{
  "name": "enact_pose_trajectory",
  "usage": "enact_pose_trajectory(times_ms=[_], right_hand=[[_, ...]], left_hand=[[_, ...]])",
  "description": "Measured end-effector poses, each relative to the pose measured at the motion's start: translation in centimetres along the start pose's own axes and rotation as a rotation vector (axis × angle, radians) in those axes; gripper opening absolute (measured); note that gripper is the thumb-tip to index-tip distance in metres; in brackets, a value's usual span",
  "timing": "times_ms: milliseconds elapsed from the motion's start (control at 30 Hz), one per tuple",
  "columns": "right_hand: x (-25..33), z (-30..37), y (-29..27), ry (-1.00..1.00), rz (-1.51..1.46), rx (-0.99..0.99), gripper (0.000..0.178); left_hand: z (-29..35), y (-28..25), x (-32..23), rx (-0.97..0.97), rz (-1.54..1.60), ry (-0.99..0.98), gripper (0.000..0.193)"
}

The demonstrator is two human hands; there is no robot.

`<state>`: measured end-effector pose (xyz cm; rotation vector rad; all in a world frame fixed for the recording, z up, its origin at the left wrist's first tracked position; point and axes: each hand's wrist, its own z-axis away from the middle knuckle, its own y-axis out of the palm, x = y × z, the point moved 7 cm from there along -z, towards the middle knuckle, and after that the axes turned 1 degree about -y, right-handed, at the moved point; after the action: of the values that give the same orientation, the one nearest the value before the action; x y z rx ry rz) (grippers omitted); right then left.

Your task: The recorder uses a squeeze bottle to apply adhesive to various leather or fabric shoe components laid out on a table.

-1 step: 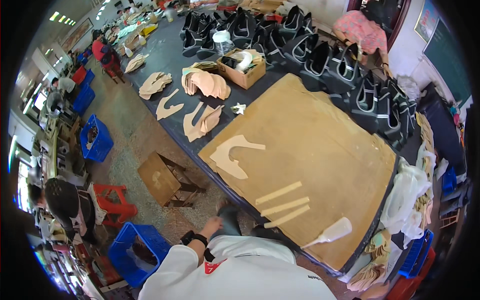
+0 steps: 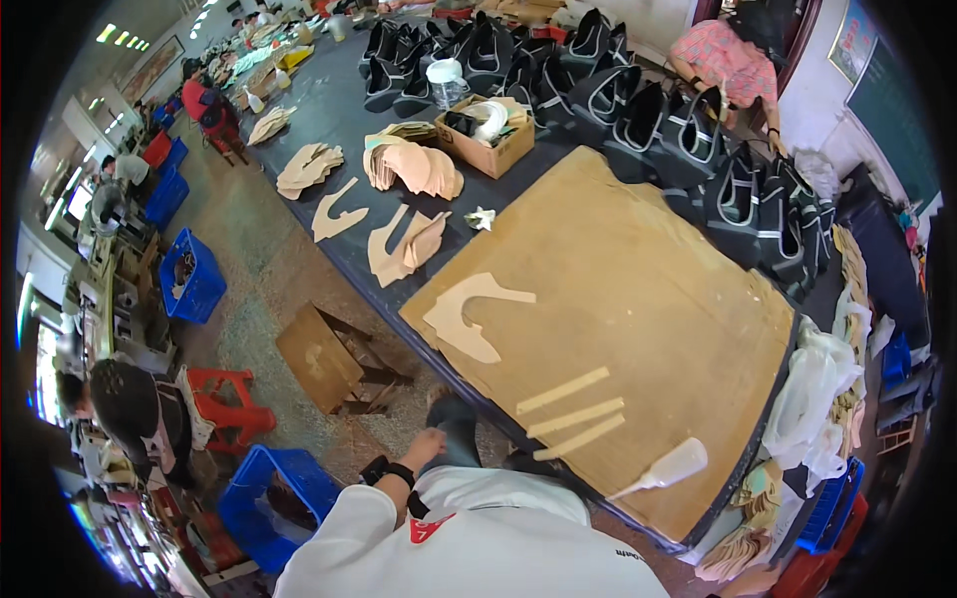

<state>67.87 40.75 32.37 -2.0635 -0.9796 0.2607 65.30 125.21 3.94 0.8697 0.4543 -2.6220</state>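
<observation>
Three strips [image 2: 575,419], bottle [image 2: 675,464] on cardboard [image 2: 658,309]; shoes [image 2: 636,128] beyond.

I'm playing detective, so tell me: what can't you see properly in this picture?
Left hand, head view: too small to tell whether its grip holds anything.
Right hand, head view: mostly cut off by the lower edge.
Bottom of the cardboard box, head view: hidden by things piled inside.
Some back shoes, head view: partly hidden by shoes in front.
</observation>
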Motion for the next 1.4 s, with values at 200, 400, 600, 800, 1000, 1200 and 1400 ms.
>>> enact_pose_trajectory(times_ms=[200, 400, 600, 800, 1000, 1200, 1400], right_hand=[[24.0, 4.1, -10.7, -0.023, -0.385, 0.083, 0.026], [52.0, 19.8, -11.2, -0.067, -0.95, 0.677, 0.015], [77.8, 41.2, -15.8, -0.238, -1.104, 1.507, 0.015], [87.4, 51.7, -18.4, -0.462, -1.163, 1.91, 0.016], [74.3, 39.8, -7.6, 0.306, -1.463, 1.094, 0.022], [56.9, 24.2, -8.0, -0.14, 0.376, 0.158, 0.05], [47.8, 24.6, -2.7, 0.353, -0.228, 0.745, 0.054]], left_hand=[[-10.4, -5.3, -7.2, 0.228, -0.193, 0.12, 0.026], [-17.8, -16.8, -15.6, 0.26, -0.287, 0.145, 0.028], [-20.8, -28.2, -23.3, 0.243, -0.384, 0.169, 0.024], [-22.3, -33.3, -28.2, 0.202, -0.418, 0.199, 0.027], [-20.9, -33.9, -25.3, 0.256, -0.224, 0.156, 0.024], [-18.7, -30.3, -25.1, 0.268, -0.569, 0.185, 0.026], [-19.5, -27.6, -25.0, 0.266, -0.68, 0.34, 0.028]])
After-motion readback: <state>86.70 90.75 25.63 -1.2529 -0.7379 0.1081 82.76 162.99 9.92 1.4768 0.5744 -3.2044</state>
